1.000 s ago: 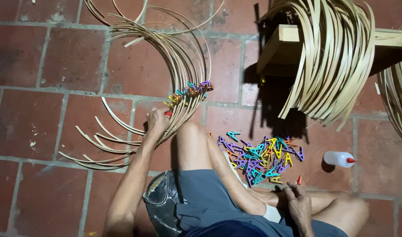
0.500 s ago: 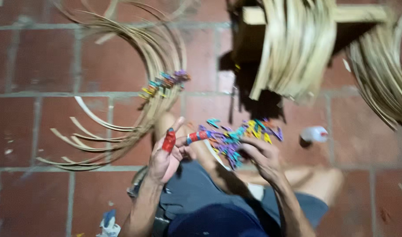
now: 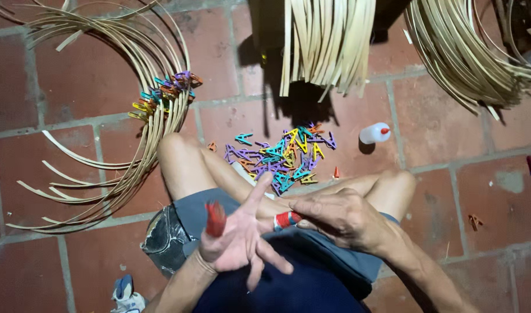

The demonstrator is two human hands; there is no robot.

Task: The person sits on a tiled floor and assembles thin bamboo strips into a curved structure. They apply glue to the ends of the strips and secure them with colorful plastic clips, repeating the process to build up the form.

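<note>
Red finger wrap [image 3: 286,219] sits on the left hand's [image 3: 242,240] index finger, pinched by the right hand [image 3: 340,217]. Left fingers splayed, another red wrap [image 3: 215,218] on thumb. Coloured clips [image 3: 283,156] lie beyond the hands.

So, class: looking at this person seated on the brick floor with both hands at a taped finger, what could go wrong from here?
1. The red tape that the right hand pinches on a left hand finger might slip or wrinkle.
2. The small glue bottle lies on its side, so it could leak or roll.
3. Loose coloured clips sit close to the knees and could scatter if a leg shifts.
</note>
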